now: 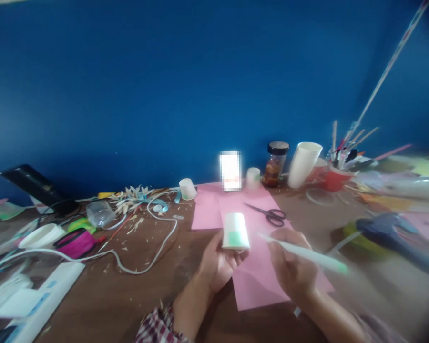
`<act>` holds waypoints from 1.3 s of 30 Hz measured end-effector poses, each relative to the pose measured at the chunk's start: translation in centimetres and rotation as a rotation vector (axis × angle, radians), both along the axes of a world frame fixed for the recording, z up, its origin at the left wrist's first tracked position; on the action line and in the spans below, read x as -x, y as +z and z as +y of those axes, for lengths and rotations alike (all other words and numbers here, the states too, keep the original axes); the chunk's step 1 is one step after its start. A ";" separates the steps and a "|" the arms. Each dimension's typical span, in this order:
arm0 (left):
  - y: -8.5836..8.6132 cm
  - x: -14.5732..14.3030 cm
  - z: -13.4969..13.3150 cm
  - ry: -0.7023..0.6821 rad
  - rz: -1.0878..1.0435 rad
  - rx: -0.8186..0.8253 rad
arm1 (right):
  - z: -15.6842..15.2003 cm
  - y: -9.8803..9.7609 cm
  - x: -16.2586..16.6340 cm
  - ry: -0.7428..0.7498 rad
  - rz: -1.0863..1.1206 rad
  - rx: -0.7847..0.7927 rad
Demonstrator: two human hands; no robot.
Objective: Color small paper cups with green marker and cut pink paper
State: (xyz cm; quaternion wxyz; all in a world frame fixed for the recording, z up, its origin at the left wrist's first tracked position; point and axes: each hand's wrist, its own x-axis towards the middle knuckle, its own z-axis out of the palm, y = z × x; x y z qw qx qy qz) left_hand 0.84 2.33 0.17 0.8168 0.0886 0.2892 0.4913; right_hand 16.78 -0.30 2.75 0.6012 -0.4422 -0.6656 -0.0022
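My left hand (218, 264) is closed round a small white paper cup (235, 231) with a green patch, held on its side above the pink paper (257, 281). My right hand (291, 267) is closed on a long pale strip (307, 255) with a green tip that points right, blurred by motion. Black-handled scissors (270, 214) lie on the pink paper just beyond both hands.
Brown table (128, 295) with a white cable (153, 252), wood shavings, a magenta spool (75, 242), small cups (188, 188), a jar (276, 163), a tall white cup (303, 164), a red pot of pens (338, 174) and a blue glue gun (393, 231) at right. Blue wall behind.
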 end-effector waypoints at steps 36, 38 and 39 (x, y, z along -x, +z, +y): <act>-0.8 -0.6 -0.5 0.010 0.257 -0.345 | 0.8 -0.9 0.5 0.101 -0.110 0.159; -0.9 -0.6 -0.5 0.007 0.265 -0.359 | 0.8 -0.8 0.5 0.104 -0.110 0.163; -0.9 -0.6 -0.5 0.003 0.269 -0.366 | 0.8 -0.8 0.6 0.104 -0.115 0.164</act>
